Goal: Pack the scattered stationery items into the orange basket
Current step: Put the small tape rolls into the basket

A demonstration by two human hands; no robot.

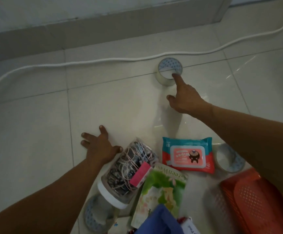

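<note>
A clear tape roll (167, 68) with a blue-dotted core lies far out on the tiled floor. My right hand (184, 97) reaches to it, its index finger hooked into the roll's hole, thumb out to the left. My left hand (98, 146) rests flat on the floor with fingers spread, beside a clear jar of clips (128, 171) lying on its side. A wipes pack (188, 155), a green booklet (161, 191) and a second tape roll (228, 159) lie near the orange basket (259, 200) at the lower right. A third tape roll (95, 215) sits below the jar.
A white cord (86, 62) runs across the floor behind the far tape roll, in front of a grey skirting (103, 29). Blue cloth (159, 222) and a white label (191, 225) fill the bottom edge.
</note>
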